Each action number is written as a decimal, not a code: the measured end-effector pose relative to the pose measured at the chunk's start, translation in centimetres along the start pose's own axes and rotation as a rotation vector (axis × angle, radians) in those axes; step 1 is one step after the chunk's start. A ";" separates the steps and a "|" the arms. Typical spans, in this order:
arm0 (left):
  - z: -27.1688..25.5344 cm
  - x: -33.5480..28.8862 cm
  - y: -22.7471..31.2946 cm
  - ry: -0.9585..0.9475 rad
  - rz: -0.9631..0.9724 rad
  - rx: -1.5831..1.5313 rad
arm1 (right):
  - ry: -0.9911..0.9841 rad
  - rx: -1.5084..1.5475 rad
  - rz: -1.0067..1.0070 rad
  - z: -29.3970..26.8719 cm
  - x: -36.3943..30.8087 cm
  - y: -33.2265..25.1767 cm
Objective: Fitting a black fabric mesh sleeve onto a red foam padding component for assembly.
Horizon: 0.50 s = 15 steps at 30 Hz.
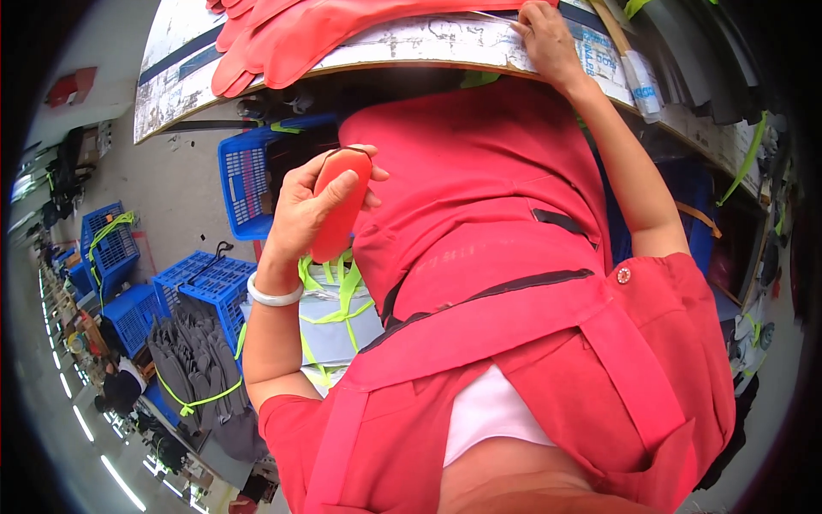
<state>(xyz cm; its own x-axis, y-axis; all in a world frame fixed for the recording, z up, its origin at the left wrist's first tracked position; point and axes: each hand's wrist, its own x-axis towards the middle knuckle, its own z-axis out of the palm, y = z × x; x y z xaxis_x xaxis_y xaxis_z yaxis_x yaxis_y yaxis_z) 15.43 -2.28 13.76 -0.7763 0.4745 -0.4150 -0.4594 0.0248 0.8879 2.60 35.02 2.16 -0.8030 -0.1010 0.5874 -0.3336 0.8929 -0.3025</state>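
Observation:
In front of my torso, my left hand point(312, 201) is closed around a smooth red-orange piece with rounded ends point(339, 210). The thumb lies across its face, and a dark edge shows at its top. At the table's near edge my right hand point(548, 38) is closed, its fingertips pressed together beside the red sheets. A thin pale sliver point(492, 16) reaches from those fingers; its kind is too small to tell. Several red, round-ended flat pieces point(295, 47) lie overlapped on the worn white table point(402, 41), partly hanging over its edge.
Blue plastic crates point(244, 184) stand on the floor to the left, with a tied bundle of dark grey pieces point(197, 364). Beside my left arm is a pale stack bound with yellow-green strips point(342, 321). Dark sheets point(711, 51) hang over the table's right side.

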 end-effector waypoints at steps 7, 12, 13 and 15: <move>0.9 -0.1 -0.3 0.099 0.073 -0.017 | -0.216 0.727 0.028 -2.8 -3.3 -10.7; 0.8 0.6 -0.3 0.105 0.082 -0.063 | -0.208 0.362 0.215 -0.3 -0.3 -3.4; 0.5 0.6 -0.6 0.111 0.069 -0.071 | -0.242 0.244 0.121 -0.5 0.2 -3.9; 0.2 0.5 -1.2 0.110 0.060 -0.084 | -0.315 0.110 -0.047 -0.8 -0.3 -6.1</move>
<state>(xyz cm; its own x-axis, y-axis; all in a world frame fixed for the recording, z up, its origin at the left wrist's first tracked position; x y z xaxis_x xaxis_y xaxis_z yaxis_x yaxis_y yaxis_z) 15.62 -1.91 12.54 -0.8442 0.3731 -0.3850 -0.4416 -0.0768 0.8939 5.25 29.91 4.41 -0.8930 -0.2864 0.3472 -0.4110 0.8333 -0.3697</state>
